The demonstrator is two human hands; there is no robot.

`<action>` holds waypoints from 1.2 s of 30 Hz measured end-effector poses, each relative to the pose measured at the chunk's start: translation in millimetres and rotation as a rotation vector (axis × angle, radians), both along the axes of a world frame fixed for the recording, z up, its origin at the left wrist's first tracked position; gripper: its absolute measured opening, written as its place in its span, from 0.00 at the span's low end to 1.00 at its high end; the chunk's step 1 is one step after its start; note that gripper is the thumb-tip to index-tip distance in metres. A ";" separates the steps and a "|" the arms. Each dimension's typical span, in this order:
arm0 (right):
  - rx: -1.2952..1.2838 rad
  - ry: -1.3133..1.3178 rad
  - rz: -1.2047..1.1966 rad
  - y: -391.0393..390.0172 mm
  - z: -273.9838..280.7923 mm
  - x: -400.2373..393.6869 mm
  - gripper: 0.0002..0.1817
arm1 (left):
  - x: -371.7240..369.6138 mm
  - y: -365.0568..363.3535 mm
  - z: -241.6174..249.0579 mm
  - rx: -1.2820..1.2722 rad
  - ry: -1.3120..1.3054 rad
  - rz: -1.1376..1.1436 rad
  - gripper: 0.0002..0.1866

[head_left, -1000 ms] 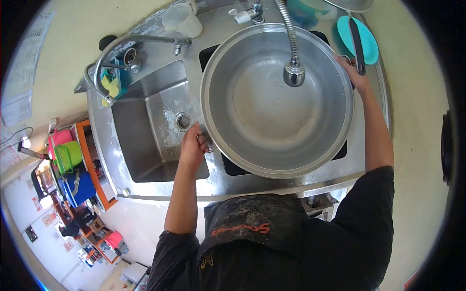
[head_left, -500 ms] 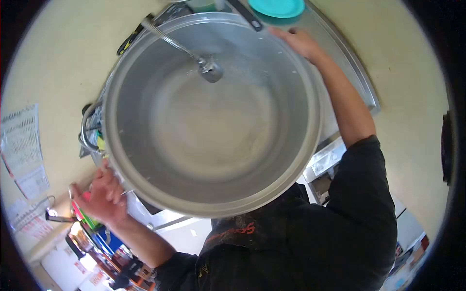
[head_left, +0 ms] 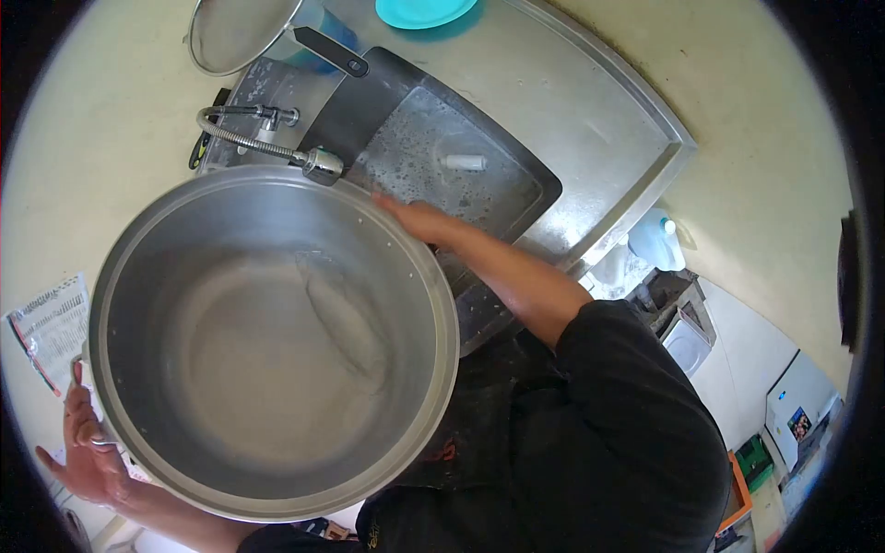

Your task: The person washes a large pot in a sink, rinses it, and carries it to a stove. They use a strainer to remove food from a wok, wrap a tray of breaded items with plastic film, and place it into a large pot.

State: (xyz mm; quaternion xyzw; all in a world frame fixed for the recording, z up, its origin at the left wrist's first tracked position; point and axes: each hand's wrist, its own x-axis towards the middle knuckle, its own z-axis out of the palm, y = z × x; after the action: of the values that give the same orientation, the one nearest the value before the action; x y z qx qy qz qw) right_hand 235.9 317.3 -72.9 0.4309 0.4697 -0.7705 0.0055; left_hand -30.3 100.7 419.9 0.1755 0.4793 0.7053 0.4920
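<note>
A large metal pot is between the person's two hands, its mouth toward the camera and its base inside bare and grey; it covers the left part of the steel surface from view and overlaps the near left side of the sink basin; whether it bears on anything beneath cannot be told.

The left hand is at the pot's outer left side, fingers bent by a small metal handle and thumb spread away; the right hand lies against the rim on the opposite side, its fingertips partly hidden; how far either grip is closed, I cannot tell.

The sink basin holds foamy water with a white cylindrical piece in it; a coiled-hose faucet rises at the surface's far edge, its spray head just by the pot's rim; a strainer is also at that edge, its black handle reaching toward the basin's far corner; a turquoise plate is toward the far right corner.
</note>
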 end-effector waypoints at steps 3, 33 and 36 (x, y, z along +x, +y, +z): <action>-0.160 0.116 0.100 -16.7 18.9 -0.5 0.49 | 3.7 10.9 23.1 -0.018 0.063 -0.017 0.55; -0.514 0.277 0.461 -107.3 -33.4 -60.2 0.52 | 69.9 55.6 -11.0 0.063 0.045 0.110 0.47; -0.374 0.273 0.439 -101.5 -48.4 -60.4 0.51 | 43.7 -21.2 -0.7 0.030 0.052 0.203 0.51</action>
State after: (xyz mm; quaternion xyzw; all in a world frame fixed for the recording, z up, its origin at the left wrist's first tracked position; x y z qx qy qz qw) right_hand 175.6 215.8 -121.3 0.2031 0.3980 -0.8747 0.1878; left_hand 13.4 79.5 419.2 0.1518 0.4966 0.7538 0.4026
